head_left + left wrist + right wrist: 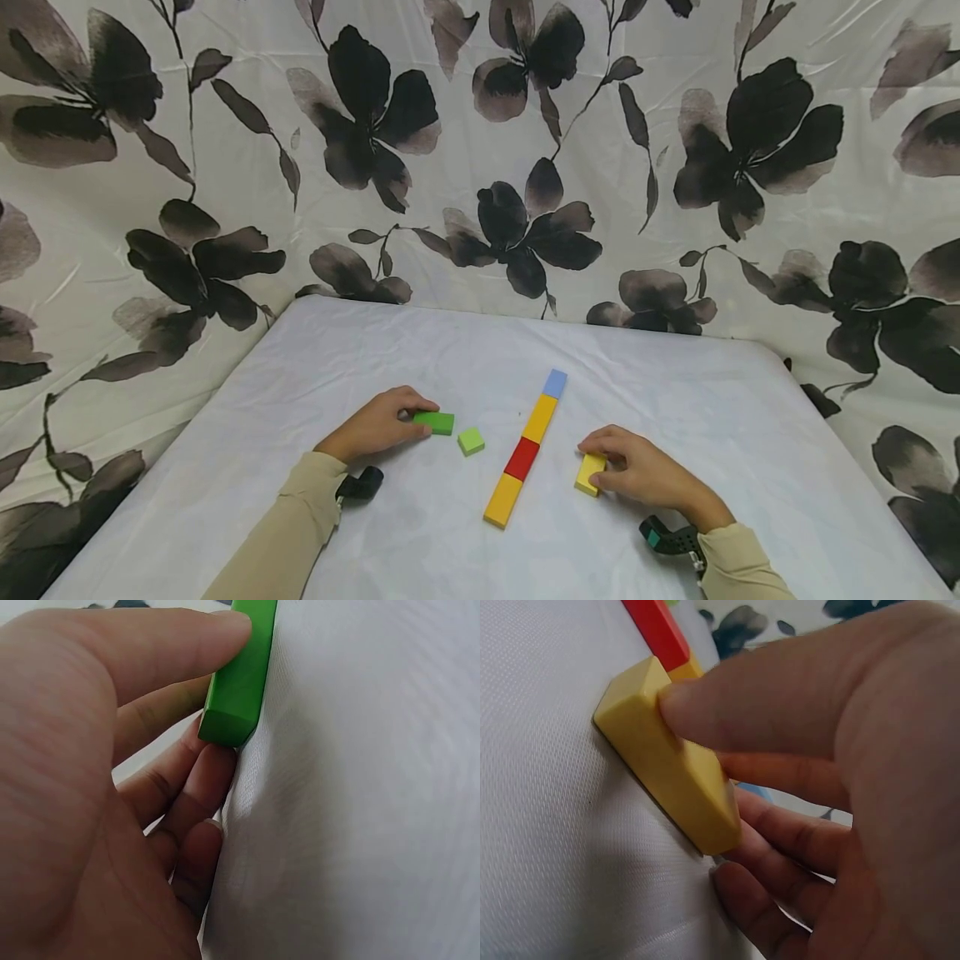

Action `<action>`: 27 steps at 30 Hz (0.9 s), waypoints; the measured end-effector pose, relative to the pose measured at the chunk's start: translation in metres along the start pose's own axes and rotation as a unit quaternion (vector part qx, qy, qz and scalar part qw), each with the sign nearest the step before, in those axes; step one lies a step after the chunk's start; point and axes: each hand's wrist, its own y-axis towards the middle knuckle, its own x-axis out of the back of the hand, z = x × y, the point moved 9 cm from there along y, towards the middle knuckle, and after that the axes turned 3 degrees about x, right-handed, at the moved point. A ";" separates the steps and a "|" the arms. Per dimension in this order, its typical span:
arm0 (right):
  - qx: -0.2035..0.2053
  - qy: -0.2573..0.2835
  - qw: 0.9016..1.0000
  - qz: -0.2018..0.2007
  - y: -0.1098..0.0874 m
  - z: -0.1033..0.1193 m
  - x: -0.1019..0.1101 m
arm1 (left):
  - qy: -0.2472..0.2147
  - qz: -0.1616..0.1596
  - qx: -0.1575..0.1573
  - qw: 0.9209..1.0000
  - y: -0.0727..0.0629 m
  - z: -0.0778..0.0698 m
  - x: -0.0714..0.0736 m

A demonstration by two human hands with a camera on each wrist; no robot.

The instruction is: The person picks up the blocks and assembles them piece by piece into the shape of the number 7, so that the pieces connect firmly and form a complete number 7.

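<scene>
On the white-covered table, my left hand (384, 425) pinches a green rectangular block (442, 422) between thumb and fingers. In the left wrist view the thumb presses on one face of that green block (244, 682), which sits right at the cloth. A small light-green block (471, 442) lies just right of it. My right hand (637, 468) grips a yellow block (589, 475), its thumb on the top face in the right wrist view. Between the hands runs a slanted row: a blue block (554, 383), a yellow-orange block (539, 418), a red block (521, 459) and another yellow-orange block (502, 501).
The white cloth (405, 533) spreads over the whole table, with slight wrinkles. Behind and beside the table hangs a floral curtain (450, 142). Dark straps, the left one (362, 483) and the right one (667, 537), sit at the wrists by beige sleeves.
</scene>
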 end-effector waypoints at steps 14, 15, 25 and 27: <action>0.033 -0.026 0.999 -0.019 0.000 0.006 0.001 | 0.001 0.001 -0.016 1.000 -0.001 -0.003 0.001; 0.034 -0.027 0.999 -0.021 0.000 0.006 0.001 | 0.001 0.001 -0.018 1.000 -0.001 -0.003 0.001; 0.063 -0.009 0.997 -0.042 0.000 0.011 0.004 | -0.005 0.003 -0.019 1.000 -0.003 -0.003 0.001; 0.061 -0.002 0.997 -0.045 0.000 0.010 0.003 | -0.002 0.003 -0.023 1.000 -0.003 -0.003 0.001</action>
